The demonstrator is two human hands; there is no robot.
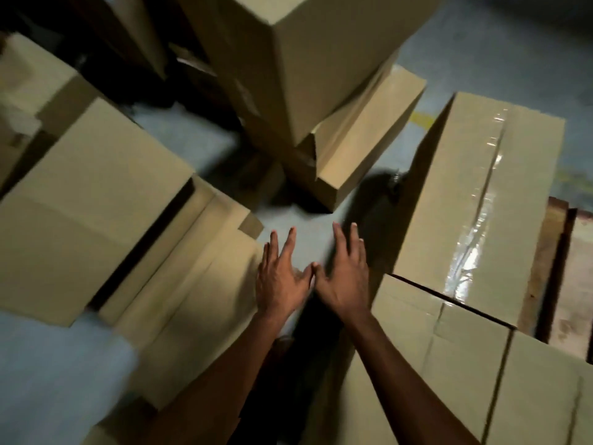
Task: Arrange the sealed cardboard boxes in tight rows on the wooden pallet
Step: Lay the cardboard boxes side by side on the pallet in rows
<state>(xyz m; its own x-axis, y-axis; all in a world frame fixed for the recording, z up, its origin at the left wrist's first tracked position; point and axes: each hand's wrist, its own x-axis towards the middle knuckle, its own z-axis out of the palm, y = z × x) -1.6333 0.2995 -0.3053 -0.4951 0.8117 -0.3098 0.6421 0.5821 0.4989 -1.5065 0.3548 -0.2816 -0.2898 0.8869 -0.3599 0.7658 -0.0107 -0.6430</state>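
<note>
Here, left hand (282, 277) and right hand (345, 277) both spread wide, holding nothing, two taped boxes (475, 200) on pallet (545, 261).

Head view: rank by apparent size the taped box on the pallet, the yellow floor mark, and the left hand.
1. Taped box on the wooden pallet, by far the largest.
2. Left hand, open, nearer the camera, so it looks bigger than it would farther off.
3. Yellow floor mark, smallest, partly hidden by boxes.

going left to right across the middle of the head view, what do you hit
large plain box → left hand → right hand → taped box with shiny tape seam → wooden pallet edge
</note>
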